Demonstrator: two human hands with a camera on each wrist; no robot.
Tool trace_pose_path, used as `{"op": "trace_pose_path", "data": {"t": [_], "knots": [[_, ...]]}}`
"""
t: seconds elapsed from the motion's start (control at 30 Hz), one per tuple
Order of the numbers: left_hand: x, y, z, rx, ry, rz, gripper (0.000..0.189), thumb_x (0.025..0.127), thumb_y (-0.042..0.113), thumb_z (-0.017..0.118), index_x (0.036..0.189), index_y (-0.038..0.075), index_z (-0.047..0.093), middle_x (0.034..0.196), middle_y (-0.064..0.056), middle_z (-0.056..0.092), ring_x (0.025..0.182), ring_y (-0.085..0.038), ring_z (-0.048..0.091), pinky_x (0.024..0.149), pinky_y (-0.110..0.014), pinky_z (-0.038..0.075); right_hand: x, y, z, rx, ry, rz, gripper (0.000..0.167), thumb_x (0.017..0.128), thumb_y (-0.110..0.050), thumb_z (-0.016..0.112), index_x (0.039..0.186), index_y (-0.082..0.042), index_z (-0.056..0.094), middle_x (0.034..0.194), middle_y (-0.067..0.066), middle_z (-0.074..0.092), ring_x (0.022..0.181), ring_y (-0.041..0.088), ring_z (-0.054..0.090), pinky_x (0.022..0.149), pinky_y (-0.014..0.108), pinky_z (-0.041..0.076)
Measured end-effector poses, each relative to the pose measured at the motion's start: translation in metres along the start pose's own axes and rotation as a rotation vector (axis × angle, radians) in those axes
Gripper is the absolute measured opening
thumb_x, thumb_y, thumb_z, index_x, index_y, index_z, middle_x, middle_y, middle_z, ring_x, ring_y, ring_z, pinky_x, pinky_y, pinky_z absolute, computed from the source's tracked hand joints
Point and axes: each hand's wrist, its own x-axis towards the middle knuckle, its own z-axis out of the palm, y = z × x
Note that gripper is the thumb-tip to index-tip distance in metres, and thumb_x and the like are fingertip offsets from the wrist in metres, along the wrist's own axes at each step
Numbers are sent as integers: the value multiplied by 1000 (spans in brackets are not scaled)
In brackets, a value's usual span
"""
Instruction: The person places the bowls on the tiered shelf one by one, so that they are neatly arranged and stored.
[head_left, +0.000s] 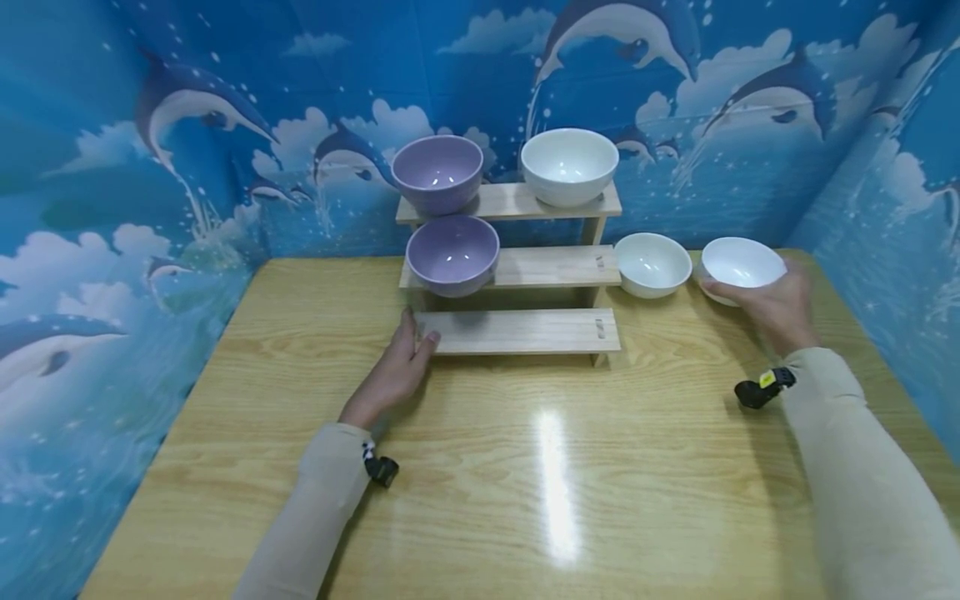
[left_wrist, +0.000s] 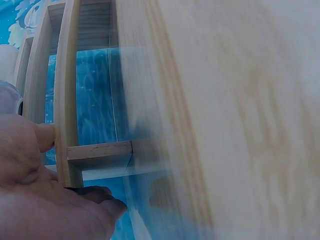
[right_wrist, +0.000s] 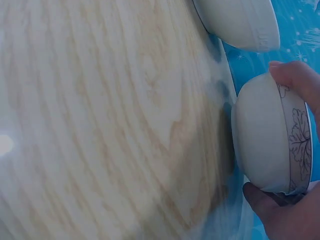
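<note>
My left hand (head_left: 397, 367) grips the left end of the lowest tier of a three-step wooden stand (head_left: 517, 332). In the left wrist view the thumb and fingers lie on either side of the board's end (left_wrist: 69, 100). At the far right, my right hand (head_left: 787, 307) holds a white bowl (head_left: 741, 260) between thumb and fingers. The right wrist view shows a leaf-patterned band below that bowl's rim (right_wrist: 300, 142), with the bowl close over the tabletop. Another white bowl (head_left: 652, 265) stands between it and the stand.
On the top tier are a purple bowl (head_left: 437, 173) at left and a larger white bowl (head_left: 570, 167) at right. A second purple bowl (head_left: 453, 256) sits at the left of the middle tier. Dolphin-printed cloth (head_left: 337, 75) walls the wooden table (head_left: 465, 500) at the back and sides.
</note>
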Motion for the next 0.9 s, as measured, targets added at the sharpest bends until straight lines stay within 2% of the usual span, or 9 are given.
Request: {"op": "trace_pose_path", "data": {"t": [0.23,0.47,0.67,0.9], "knots": [[0,0,0,1,-3,-1,81,110,47,29,157,-4,-14,166,-25,-7,154,-35,3,125,-47,5,-1,0,-10,5,12,47,120,80,-48,84,161,-3,8,162,25,17,143,43,30,116,56,34],[0,0,0,2,0,13,81,111,45,29,157,-6,-13,166,-26,-7,154,-36,3,125,-47,5,-5,-3,-17,36,22,68,117,81,-48,82,162,-8,8,164,22,14,146,41,28,116,54,35],[0,-1,0,-12,2,31,79,111,42,30,156,-7,-14,165,-27,-6,153,-37,3,125,-48,5,-10,-8,-22,32,21,114,127,79,-54,81,162,-7,-3,165,23,7,149,43,20,118,57,30],[0,-2,-1,-19,-9,31,81,111,46,29,157,-5,-15,165,-25,-9,154,-35,2,125,-48,6,-17,-16,-28,66,24,98,122,81,-49,82,162,-12,-1,165,20,6,149,40,20,117,56,32]]}}
